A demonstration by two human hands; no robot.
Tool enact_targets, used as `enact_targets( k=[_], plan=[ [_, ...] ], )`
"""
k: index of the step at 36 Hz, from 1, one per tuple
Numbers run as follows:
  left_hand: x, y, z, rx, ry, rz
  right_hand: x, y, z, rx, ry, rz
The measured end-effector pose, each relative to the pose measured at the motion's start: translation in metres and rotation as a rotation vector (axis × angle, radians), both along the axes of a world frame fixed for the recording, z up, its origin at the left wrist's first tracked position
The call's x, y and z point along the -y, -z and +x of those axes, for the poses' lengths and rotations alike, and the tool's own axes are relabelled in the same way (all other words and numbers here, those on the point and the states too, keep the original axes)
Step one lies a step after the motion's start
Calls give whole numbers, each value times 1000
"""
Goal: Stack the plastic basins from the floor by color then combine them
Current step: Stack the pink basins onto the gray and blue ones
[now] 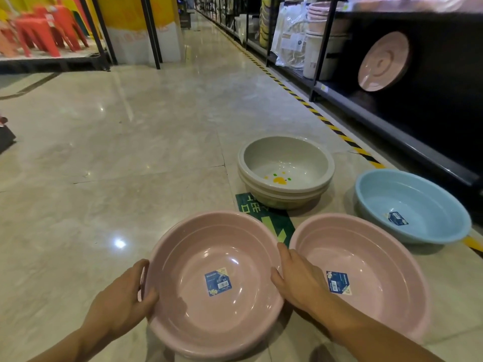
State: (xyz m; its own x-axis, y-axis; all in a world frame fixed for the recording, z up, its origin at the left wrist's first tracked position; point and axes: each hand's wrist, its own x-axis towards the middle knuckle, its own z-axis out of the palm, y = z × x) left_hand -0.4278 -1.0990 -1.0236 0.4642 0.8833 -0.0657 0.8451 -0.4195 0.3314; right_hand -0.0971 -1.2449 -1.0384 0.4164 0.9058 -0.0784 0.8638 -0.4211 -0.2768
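Observation:
A pink basin [198,314] with a blue label sits low in the middle, held at both sides of its rim. My left hand [122,299] grips its left rim; my right hand [298,280] grips its right rim. A second pink basin [371,257] rests on the floor just to the right, partly behind my right forearm. Farther back stands a stack of grey-white basins [264,155] with a yellow print inside. A light blue basin [423,194] with a label lies on the floor at the right.
Glossy tiled floor [130,152] stretches ahead and left. A green floor sticker [271,218] lies between the basins. Black shelving [392,121] with a yellow-black floor stripe runs along the right, holding more basins. Red plastic chairs [44,30] stand far left.

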Motion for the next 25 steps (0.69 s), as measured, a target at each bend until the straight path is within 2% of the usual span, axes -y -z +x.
enact_targets(
  k=[7, 14, 18, 25],
  plan=[
    [-36, -19, 46, -124, 39, 237, -16, -36, 34, 86, 47, 29],
    [-46, -59, 124, -49, 203, 231, -35, -93, 76, 229, 6, -88],
    [-32, -77, 159, -23, 283, 237, -22, -125, 99, 278, 73, -135],
    [-1, -90, 223, -34, 458, 298, 19, -127, 151, 290, 155, -155]
  ],
)
